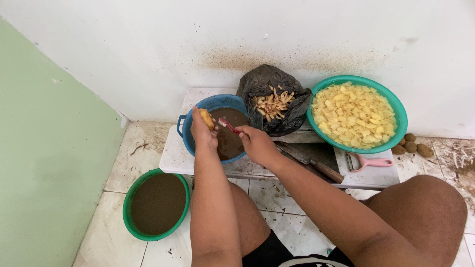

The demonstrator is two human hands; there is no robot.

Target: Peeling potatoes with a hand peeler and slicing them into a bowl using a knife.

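Two bare knees frame the bottom of the view, and between them both forearms reach forward to a low white table (pixel 170 159). On the tiled floor at the left, nearest the body, a green basin (pixel 157 204) sits full of muddy brown water.

Further out, the left hand (pixel 203 131) is closed round a small potato (pixel 207 119), held over the near-left rim of a blue pot (pixel 216 104) of brown water. The potato's long axis runs roughly away from the body, its yellowish end showing above the fingers. Just to its right, the right hand (pixel 255 143) is clamped on a toothbrush (pixel 227 125) with a red handle; the brush head points left toward the potato and lies close beside it, whether touching cannot be told.

Right of that hand a knife (pixel 309 160) with a wooden handle lies on the table, then a pink peeler (pixel 368 161).

Beyond, a black plastic bag (pixel 272 99) holds peelings, and a large green bowl (pixel 400 116) is heaped with cut yellow potato pieces. Some unpeeled potatoes (pixel 411 147) lie on the floor by the wall
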